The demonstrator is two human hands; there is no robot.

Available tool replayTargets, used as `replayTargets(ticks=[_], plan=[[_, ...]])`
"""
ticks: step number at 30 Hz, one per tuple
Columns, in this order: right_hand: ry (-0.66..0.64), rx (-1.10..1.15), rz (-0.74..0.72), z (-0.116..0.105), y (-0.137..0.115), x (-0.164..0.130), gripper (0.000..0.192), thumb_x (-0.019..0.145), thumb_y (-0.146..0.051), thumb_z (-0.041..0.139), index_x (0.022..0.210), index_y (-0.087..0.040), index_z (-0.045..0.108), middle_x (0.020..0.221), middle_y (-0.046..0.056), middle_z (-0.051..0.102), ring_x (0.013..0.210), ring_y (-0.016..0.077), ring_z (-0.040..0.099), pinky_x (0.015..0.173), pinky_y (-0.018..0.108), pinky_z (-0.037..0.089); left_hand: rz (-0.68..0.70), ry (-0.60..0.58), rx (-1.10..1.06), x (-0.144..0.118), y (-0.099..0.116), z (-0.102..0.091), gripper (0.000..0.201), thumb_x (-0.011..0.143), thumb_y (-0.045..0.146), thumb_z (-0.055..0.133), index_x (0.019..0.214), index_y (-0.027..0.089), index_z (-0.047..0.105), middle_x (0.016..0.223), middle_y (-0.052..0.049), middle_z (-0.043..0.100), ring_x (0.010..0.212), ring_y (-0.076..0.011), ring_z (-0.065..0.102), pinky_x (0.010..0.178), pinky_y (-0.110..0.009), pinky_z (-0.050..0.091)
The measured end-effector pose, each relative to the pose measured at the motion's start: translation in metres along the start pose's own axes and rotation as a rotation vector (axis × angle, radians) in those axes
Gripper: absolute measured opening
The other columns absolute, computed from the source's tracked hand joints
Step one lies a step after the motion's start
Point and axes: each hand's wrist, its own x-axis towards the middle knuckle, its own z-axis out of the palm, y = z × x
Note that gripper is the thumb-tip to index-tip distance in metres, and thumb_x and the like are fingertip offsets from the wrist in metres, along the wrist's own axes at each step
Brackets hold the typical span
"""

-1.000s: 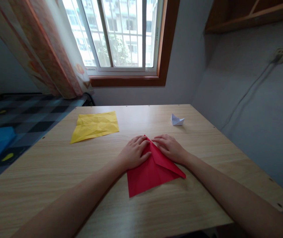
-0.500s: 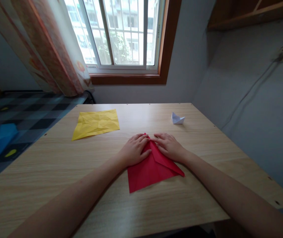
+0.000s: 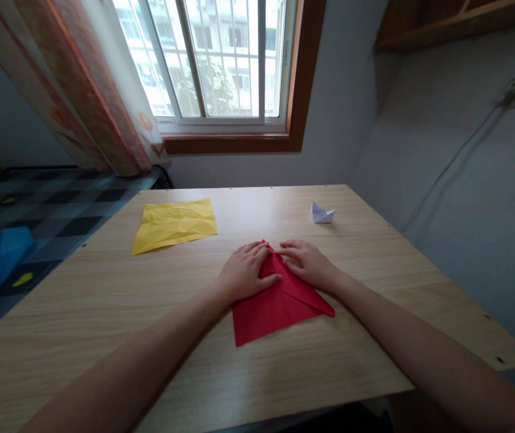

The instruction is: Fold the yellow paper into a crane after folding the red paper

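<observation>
A sheet of red paper [image 3: 266, 316] lies on the table in front of me, its right side folded over in a slanting flap toward a point at the far end. My left hand [image 3: 249, 272] rests flat on the left part of the paper, fingers stretched out and thumb across the middle. On the right folded edge lies my right hand [image 3: 306, 262], fingers extended toward the far tip, where they come close to the left fingertips. The far tip is partly hidden under the fingers.
Crumpled yellow paper [image 3: 176, 224] lies at the table's [image 3: 185, 385] back left. A small white paper boat [image 3: 322, 213] stands at the back right. Blue paper [image 3: 0, 258] sits on a checked bed to the left. A window and curtain are beyond; a wall is to the right.
My left thumb has slid slightly right over the red paper. The right fingers have shifted a little at the folded edge. The camera view has moved slightly.
</observation>
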Motion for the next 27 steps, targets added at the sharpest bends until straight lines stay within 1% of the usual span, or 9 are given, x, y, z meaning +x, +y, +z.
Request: replayTargets(ticks=[3, 7, 13, 19, 23, 27], plan=[[0.013, 0.029, 0.007, 0.000, 0.001, -0.001, 0.033, 0.092, -0.025, 0.057, 0.122, -0.021, 0.069, 0.132, 0.011, 0.063, 0.125, 0.0248, 0.056, 0.108, 0.046, 0.042, -0.010, 0.006, -0.017, -0.001, 0.001, 0.001, 0.064, 0.084, 0.061, 0.060, 0.129, 0.016, 0.056, 0.146, -0.015, 0.052, 0.138, -0.0314, 0.045, 0.115, -0.046, 0.033], [-0.004, 0.017, 0.021, 0.001, 0.002, -0.002, 0.038, 0.089, -0.031, 0.064, 0.125, -0.021, 0.067, 0.136, 0.012, 0.061, 0.128, 0.0269, 0.054, 0.109, 0.048, 0.040, -0.010, 0.002, -0.028, -0.003, 0.000, 0.004, 0.069, 0.083, 0.065, 0.060, 0.133, 0.017, 0.053, 0.148, -0.016, 0.049, 0.140, -0.0314, 0.041, 0.117, -0.047, 0.030], [0.002, 0.004, 0.026, 0.002, 0.001, -0.001, 0.036, 0.087, -0.029, 0.066, 0.122, -0.021, 0.069, 0.134, 0.013, 0.062, 0.126, 0.0273, 0.055, 0.108, 0.048, 0.041, 0.011, 0.010, -0.051, -0.004, -0.002, 0.008, 0.067, 0.085, 0.063, 0.059, 0.134, 0.017, 0.052, 0.148, -0.014, 0.049, 0.143, -0.0304, 0.036, 0.119, -0.048, 0.025], [-0.011, -0.014, -0.017, -0.004, -0.004, -0.001, 0.033, 0.089, -0.027, 0.064, 0.120, -0.019, 0.070, 0.131, 0.014, 0.063, 0.125, 0.0272, 0.057, 0.107, 0.047, 0.043, 0.010, -0.005, -0.048, -0.004, -0.002, 0.007, 0.066, 0.086, 0.063, 0.058, 0.133, 0.017, 0.052, 0.149, -0.015, 0.048, 0.143, -0.0301, 0.036, 0.119, -0.048, 0.025], [-0.035, -0.032, -0.049, -0.010, -0.008, -0.003, 0.029, 0.090, -0.025, 0.062, 0.117, -0.019, 0.072, 0.127, 0.014, 0.066, 0.118, 0.0262, 0.060, 0.103, 0.044, 0.046, 0.014, -0.005, -0.037, -0.004, -0.002, 0.006, 0.065, 0.086, 0.063, 0.058, 0.133, 0.018, 0.053, 0.149, -0.015, 0.048, 0.143, -0.0299, 0.036, 0.119, -0.048, 0.026], [-0.044, -0.066, -0.039, -0.013, -0.012, -0.004, 0.028, 0.091, -0.025, 0.060, 0.116, -0.021, 0.072, 0.126, 0.014, 0.066, 0.116, 0.0266, 0.061, 0.101, 0.044, 0.047, 0.017, 0.006, -0.046, -0.005, -0.002, 0.005, 0.065, 0.086, 0.062, 0.058, 0.134, 0.019, 0.052, 0.149, -0.014, 0.049, 0.143, -0.0297, 0.036, 0.119, -0.047, 0.026]])
